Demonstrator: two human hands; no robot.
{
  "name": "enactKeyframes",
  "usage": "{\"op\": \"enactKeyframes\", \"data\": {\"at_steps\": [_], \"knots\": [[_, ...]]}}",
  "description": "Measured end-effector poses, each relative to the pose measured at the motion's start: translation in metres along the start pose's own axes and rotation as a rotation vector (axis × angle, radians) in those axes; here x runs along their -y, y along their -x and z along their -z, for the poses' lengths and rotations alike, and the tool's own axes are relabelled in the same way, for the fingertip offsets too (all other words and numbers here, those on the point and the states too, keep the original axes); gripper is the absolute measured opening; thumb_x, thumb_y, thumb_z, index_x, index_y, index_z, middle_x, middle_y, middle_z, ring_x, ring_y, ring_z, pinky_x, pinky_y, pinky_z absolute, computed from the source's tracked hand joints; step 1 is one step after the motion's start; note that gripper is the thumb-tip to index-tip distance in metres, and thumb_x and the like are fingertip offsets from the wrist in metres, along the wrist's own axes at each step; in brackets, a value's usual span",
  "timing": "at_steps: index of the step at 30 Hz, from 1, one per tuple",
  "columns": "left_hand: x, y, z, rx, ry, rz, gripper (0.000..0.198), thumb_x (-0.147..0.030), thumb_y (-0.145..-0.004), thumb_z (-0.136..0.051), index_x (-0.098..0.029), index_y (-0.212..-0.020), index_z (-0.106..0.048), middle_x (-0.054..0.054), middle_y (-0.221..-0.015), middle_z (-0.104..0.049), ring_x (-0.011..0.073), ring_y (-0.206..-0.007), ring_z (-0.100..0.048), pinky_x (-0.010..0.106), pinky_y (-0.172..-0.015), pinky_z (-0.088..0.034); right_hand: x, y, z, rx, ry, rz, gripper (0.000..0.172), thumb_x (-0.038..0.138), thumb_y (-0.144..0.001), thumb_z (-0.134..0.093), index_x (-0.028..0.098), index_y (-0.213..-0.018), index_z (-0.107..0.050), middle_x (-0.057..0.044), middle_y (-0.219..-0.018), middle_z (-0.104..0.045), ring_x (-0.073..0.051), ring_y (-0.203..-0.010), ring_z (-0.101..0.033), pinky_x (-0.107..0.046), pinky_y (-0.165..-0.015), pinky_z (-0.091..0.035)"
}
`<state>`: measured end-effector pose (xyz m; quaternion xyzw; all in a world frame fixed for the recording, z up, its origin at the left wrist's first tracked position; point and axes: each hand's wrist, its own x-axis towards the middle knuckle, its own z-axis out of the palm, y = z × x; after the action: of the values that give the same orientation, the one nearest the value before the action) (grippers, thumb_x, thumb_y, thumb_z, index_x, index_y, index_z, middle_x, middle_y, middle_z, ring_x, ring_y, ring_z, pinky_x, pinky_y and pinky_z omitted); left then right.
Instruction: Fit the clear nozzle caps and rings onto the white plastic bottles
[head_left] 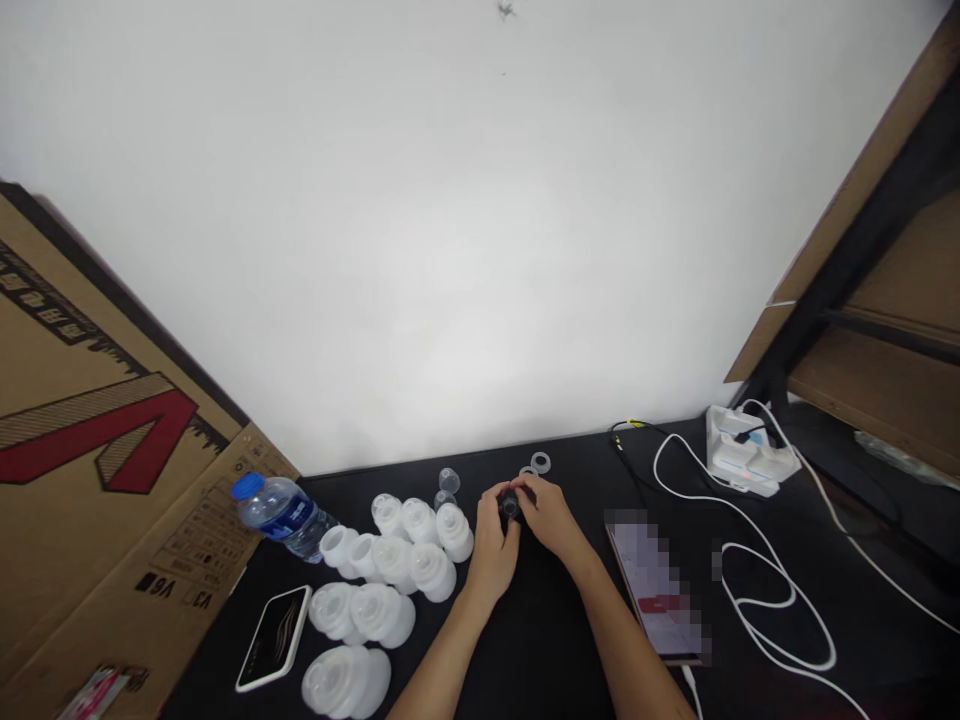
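Observation:
Near the back of the black table, my left hand (495,535) and my right hand (547,512) meet around a small dark round piece (509,503). Fingers of both hands press on its sides; its exact kind is too small to tell. Just behind my right hand lie a pale ring (540,462) and a second ring (528,471), partly hidden by the fingers. Left of my left hand are two clear dome-shaped caps (448,480). Several translucent white bottles (431,570) stand grouped beside my left forearm, the nearest being a small bottle (454,532).
A water bottle (286,518) with a blue cap and a white-edged phone (274,638) are at the left, by a cardboard box (112,450). To the right lie a larger phone (656,590), white cables (787,580) and a power strip (750,450). A white wall (480,250) rises behind.

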<state>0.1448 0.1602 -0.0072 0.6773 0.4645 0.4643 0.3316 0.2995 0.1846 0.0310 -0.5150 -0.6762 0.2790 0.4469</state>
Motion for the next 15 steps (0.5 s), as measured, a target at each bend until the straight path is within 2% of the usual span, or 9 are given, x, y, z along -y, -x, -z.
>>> {"op": "enactKeyframes", "data": {"at_steps": [4,7,11,15], "knots": [[0.011,0.002,-0.004,-0.008,-0.09,-0.024,0.056,-0.016,-0.096,-0.063,-0.026,-0.15,-0.052,0.013,-0.147,-0.059,0.0316,-0.141,-0.056,0.056,-0.121,-0.045,-0.011,-0.002,0.004,-0.122,0.263,-0.102,0.036,0.012,-0.104,-0.045,0.021,-0.122,-0.075,-0.013,-0.118,-0.078,-0.027,-0.112,-0.075,-0.035,-0.097,-0.055],[0.016,0.001,-0.006,-0.016,-0.136,-0.046,0.049,-0.015,-0.097,-0.061,-0.026,-0.145,-0.058,0.013,-0.141,-0.065,0.0317,-0.135,-0.06,0.058,-0.119,-0.046,-0.019,0.0,0.005,-0.038,0.454,-0.208,0.036,0.012,-0.102,-0.054,0.023,-0.13,-0.074,-0.014,-0.118,-0.075,-0.027,-0.104,-0.075,-0.032,-0.087,-0.054],[0.011,-0.003,-0.005,-0.018,-0.087,-0.029,0.034,-0.018,-0.099,-0.06,-0.027,-0.132,-0.067,0.01,-0.123,-0.073,0.03,-0.119,-0.068,0.054,-0.109,-0.054,-0.025,0.004,0.003,0.037,0.494,-0.234,0.023,0.011,-0.096,-0.064,0.022,-0.112,-0.076,-0.012,-0.11,-0.074,-0.027,-0.098,-0.074,-0.032,-0.083,-0.053],[0.0,-0.006,-0.004,-0.062,0.09,0.049,0.026,-0.027,-0.1,-0.064,-0.025,-0.125,-0.067,0.008,-0.117,-0.074,0.0266,-0.111,-0.073,0.046,-0.099,-0.06,-0.029,0.001,0.004,-0.012,0.429,-0.193,0.008,0.019,-0.092,-0.071,0.023,-0.095,-0.077,-0.01,-0.102,-0.071,-0.028,-0.095,-0.072,-0.035,-0.084,-0.055]]}}
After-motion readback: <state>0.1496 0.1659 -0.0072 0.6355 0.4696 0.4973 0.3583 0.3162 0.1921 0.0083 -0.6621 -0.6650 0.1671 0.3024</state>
